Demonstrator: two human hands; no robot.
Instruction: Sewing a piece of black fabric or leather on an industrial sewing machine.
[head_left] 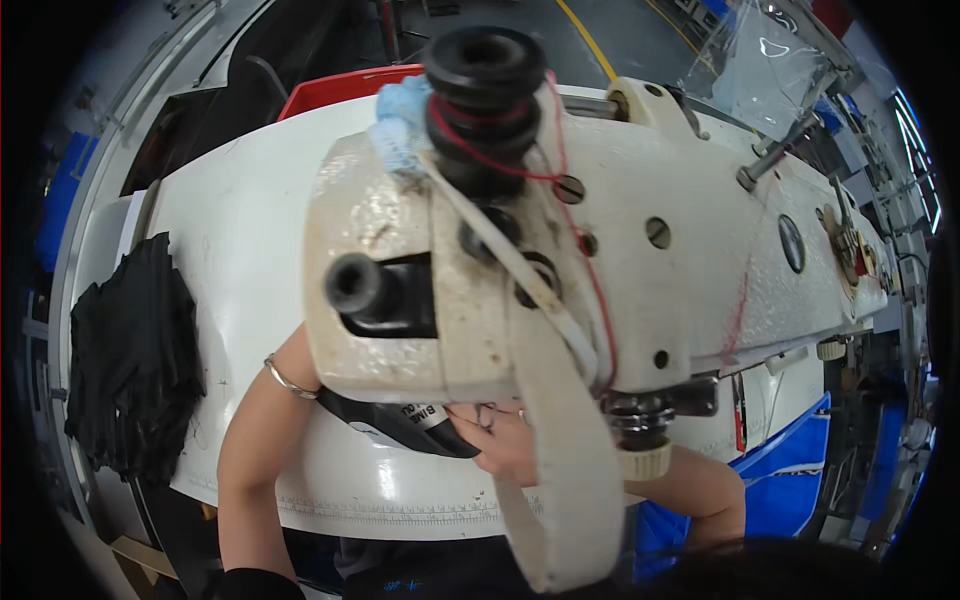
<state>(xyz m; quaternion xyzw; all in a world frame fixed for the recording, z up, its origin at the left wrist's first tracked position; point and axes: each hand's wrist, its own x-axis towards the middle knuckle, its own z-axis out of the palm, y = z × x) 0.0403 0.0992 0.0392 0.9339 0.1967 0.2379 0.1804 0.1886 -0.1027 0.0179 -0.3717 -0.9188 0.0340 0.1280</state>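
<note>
A cream sewing machine head (650,290), with red thread and a white strap (560,470), fills the middle of the view. My left hand's wrist (305,355), with a metal bangle, reaches behind the machine; its fingers are hidden. My right hand (495,440) shows below the machine, fingers curled on a black fabric piece (385,420) with a white printed patch. The strap hangs in front of the right wrist, and the right forearm comes round from the lower right. A crumpled light blue cloth (398,135) is tucked beside the machine's top black knob (482,70).
A pile of black fabric (130,360) lies on the white table (215,250) at the left. A red bin (325,88) stands behind the table. A blue sheet or container (790,480) is at the lower right. Floor with a yellow line shows at the back.
</note>
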